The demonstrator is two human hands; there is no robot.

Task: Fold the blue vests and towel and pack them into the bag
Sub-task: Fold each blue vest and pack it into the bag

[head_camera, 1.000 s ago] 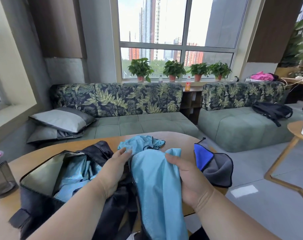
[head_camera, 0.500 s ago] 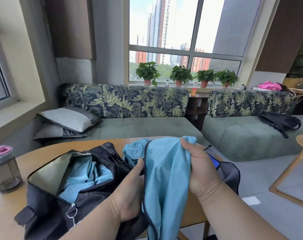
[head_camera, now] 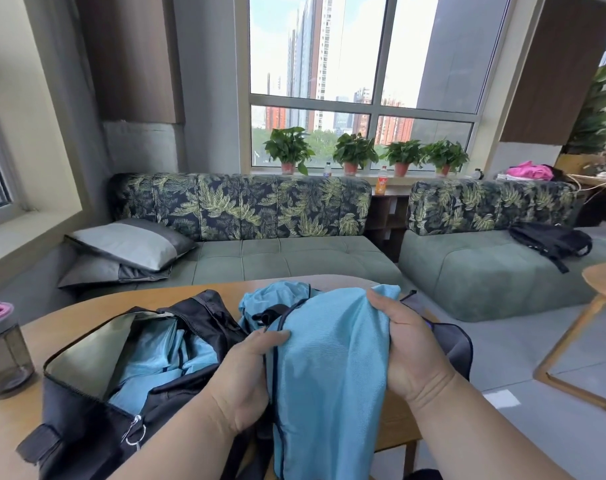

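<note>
We grasp the blue vest (head_camera: pixel 329 368) with both hands (head_camera: pixel 246 382) (head_camera: pixel 412 348); its long axis runs 12 to 6 o'clock, beside the open bag (head_camera: pixel 86 427).

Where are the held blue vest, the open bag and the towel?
blue vest (head_camera: pixel 329 358), head view, front panel between the hands
bag (head_camera: pixel 86 427), head view, black outer side wall
towel (head_camera: pixel 457 344), head view, grey edge beyond the right hand

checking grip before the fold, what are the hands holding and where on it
Both hands grip the blue vest: left hand at its dark-trimmed left edge, right hand at its upper right edge.
</note>
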